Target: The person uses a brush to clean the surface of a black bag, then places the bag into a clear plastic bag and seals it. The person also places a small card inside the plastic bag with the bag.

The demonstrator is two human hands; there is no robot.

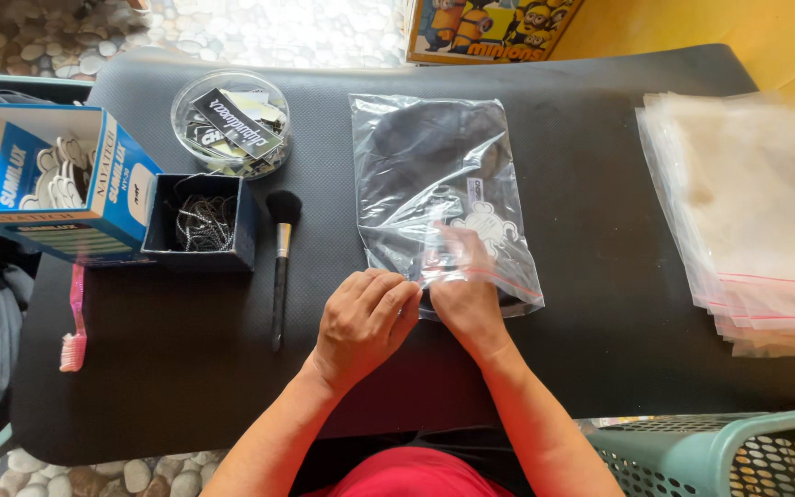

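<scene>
— Zip bag [439,198], clear and crinkled, is laid flat at the middle of the dark worktop [600,212]; a black folded item [420,147] and a white tag [489,225] are seen through the plastic. Where is it gripped?

— At its near edge. The left hand [365,322] is curled over the bag's near left corner with fingertips pinched on the film, and the right hand [462,299] is closed on the red-lined seal strip, part of it covered by the plastic. Both hands are grasping the bag.

— How much room is left around it?

— A bare strip of worktop is left between the bag and the stack of empty clear bags [752,221] at the right, which reaches past the right edge of the view. On the left, a black makeup brush [281,262] with a metal ferrule is laid near the bag, apart from it. The near edge of the worktop is met just below the wrists.

— And further left?

— A small dark open box [200,225] of fine metal chains is set just beside the brush, touching a blue and white carton [43,179]. A round clear tub [230,124] of printed cards is placed behind them. A pink toothbrush [74,317] is laid near the left edge. A teal perforated basket [720,456] is seen below the near right corner, off the worktop.
</scene>
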